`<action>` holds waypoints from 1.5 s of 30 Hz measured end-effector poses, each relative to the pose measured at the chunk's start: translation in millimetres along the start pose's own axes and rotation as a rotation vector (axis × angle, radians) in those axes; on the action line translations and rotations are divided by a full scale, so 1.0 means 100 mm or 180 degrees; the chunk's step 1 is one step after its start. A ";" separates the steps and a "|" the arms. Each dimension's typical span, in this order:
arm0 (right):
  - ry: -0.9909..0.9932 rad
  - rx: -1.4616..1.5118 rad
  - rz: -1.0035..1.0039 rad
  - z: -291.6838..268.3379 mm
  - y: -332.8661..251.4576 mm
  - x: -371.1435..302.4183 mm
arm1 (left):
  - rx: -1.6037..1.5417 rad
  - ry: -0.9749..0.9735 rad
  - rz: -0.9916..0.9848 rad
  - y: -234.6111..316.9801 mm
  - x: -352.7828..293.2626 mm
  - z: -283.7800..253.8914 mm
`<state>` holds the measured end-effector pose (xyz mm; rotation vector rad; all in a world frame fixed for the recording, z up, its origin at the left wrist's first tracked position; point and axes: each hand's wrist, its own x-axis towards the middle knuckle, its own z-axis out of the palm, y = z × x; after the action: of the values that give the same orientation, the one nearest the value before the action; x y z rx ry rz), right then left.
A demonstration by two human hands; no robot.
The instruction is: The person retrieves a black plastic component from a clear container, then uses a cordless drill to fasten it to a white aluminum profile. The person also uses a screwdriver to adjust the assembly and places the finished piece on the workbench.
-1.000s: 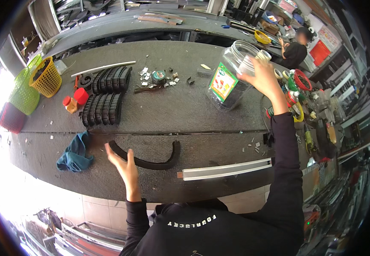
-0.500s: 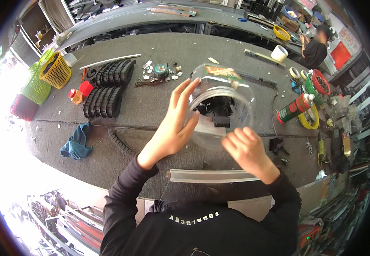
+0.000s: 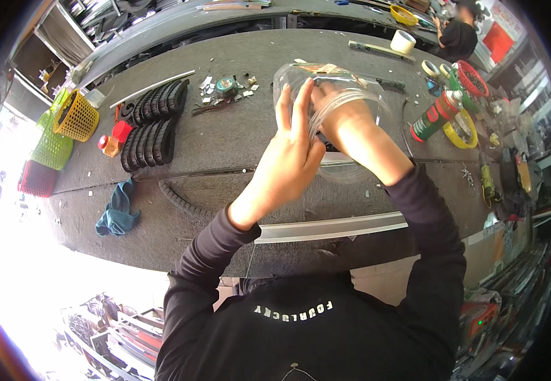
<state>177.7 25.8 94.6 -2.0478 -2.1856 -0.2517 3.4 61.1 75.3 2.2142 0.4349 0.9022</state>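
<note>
A clear plastic jar (image 3: 369, 96) is tilted with its mouth toward me over the middle of the workbench. My left hand (image 3: 282, 159) is closed around its left side, the fingers stretched along the wall and the thumb near the rim. My right hand (image 3: 348, 120) reaches through the mouth into the jar. Its fingers show only hazily through the plastic, and whether they grip anything is hidden. The small black pieces inside are mostly covered by this hand. Below the jar lies a pale metal channel strip (image 3: 335, 227) along the bench's near edge.
Ribbed black strips (image 3: 154, 120) lie in stacks at left, near a tape measure (image 3: 226, 87) and a blue cloth (image 3: 118, 214). A yellow basket (image 3: 77, 117) stands far left. At right are a spray can (image 3: 437, 116) and a tape roll (image 3: 403, 42). Another person (image 3: 458, 37) works beyond.
My right hand has gone from beside the jar's mouth to inside it. The jar has tipped, and my left hand still holds it. The whole view has shifted slightly.
</note>
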 end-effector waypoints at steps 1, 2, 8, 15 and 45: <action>0.0148 -0.0329 -0.0245 0.05 -0.02 0.11 | -0.0076 -0.0021 -0.0037 0.00 -0.01 0.00; 0.0172 -0.0535 -0.0399 0.04 -0.03 0.09 | -0.0152 -0.0039 -0.0078 -0.02 -0.02 0.00; 0.1374 0.1094 0.0506 -0.62 -0.32 -0.84 | 0.0214 0.0298 0.0165 -0.29 0.12 -0.22; -0.0185 0.1792 0.0493 -0.24 -0.43 -1.12 | 0.0247 0.0255 0.0287 -0.40 0.28 -0.34; -0.0864 0.0203 0.0557 -0.16 0.14 0.15 | 0.0573 0.0337 0.0157 -0.10 0.03 0.02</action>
<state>190.5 37.6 113.2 -2.3370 -2.1022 0.1208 6.1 69.1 68.5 2.3559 0.5317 1.0462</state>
